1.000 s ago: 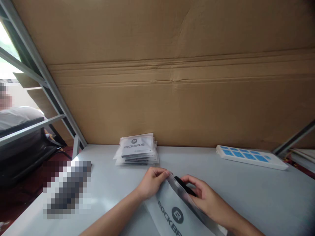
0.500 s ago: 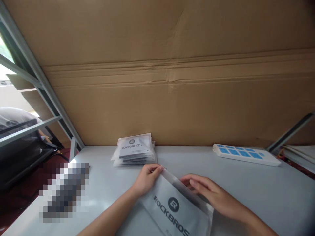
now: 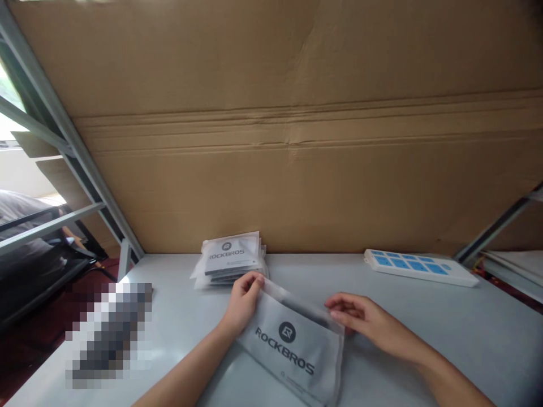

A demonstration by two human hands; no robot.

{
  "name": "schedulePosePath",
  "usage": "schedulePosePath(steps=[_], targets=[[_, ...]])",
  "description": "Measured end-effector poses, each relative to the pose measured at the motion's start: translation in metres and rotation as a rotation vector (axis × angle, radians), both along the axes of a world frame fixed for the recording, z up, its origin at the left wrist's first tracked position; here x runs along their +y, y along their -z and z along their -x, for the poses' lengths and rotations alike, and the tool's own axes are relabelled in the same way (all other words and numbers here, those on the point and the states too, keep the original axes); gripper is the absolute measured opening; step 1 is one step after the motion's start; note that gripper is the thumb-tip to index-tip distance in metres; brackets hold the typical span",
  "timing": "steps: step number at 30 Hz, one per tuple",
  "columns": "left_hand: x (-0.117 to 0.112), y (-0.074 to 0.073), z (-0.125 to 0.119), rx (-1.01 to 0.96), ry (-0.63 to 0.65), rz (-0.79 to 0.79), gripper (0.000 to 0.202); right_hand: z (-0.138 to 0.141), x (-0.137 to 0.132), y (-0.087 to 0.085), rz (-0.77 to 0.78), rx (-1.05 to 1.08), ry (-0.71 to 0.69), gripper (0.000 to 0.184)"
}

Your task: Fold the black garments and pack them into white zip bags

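Observation:
A grey ROCKBROS pouch (image 3: 288, 345) with a translucent top strip lies on the table below the middle of the view. A dark shape shows faintly through the strip. My left hand (image 3: 242, 301) pinches the pouch's upper left corner. My right hand (image 3: 354, 317) is beside its upper right corner, fingers extended, holding nothing. Behind them sits a stack of similar ROCKBROS pouches (image 3: 229, 260), close to my left hand but not touched.
A white power strip with blue panels (image 3: 418, 267) lies along the table's back right. A large cardboard sheet (image 3: 297, 141) stands behind the pale table (image 3: 458, 322). A pixelated object (image 3: 108, 333) sits at the left. Metal shelving (image 3: 63, 135) runs up the left side.
My right hand has drawn away to the right from the pouch's top edge. The pouch has swung flatter, and the black item seen earlier at its mouth is no longer plainly visible.

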State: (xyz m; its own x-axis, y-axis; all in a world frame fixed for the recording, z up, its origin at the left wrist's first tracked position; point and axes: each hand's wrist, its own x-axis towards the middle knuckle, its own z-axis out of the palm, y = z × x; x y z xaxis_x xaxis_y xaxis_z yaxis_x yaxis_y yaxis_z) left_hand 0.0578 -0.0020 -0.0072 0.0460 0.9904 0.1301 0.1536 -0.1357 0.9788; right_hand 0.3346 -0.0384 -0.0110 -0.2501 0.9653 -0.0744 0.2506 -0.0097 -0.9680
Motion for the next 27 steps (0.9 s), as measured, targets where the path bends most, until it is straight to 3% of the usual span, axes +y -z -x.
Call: schedulePosePath(steps=[3, 6, 10, 13, 15, 22, 27], targets=[[0.0, 0.0, 0.001, -0.013, -0.055, -0.029, 0.036, -0.002, 0.001, -0.007, 0.078, 0.04, -0.132, 0.038], [0.002, 0.0, 0.002, -0.003, -0.066, -0.04, 0.031, 0.001, -0.001, -0.012, 0.057, 0.072, -0.141, 0.036], [0.006, 0.003, 0.005, 0.038, -0.014, -0.019, 0.023, 0.003, 0.002, -0.011, 0.016, 0.122, 0.031, 0.038], [0.01, 0.002, 0.009, 0.099, 0.117, 0.03, 0.021, 0.001, 0.004, -0.008, 0.012, 0.163, 0.229, 0.037], [0.012, -0.001, 0.013, 0.159, 0.219, 0.058, 0.022, 0.002, 0.004, -0.006, 0.022, 0.164, 0.258, 0.038], [-0.003, -0.029, 0.012, 0.398, 0.434, 0.021, 0.034, 0.031, -0.007, 0.0, 0.134, 0.08, -0.162, 0.052], [-0.031, -0.041, -0.003, 0.739, 0.573, -0.074, 0.023, 0.049, -0.018, 0.006, 0.126, 0.042, -0.203, 0.047]])
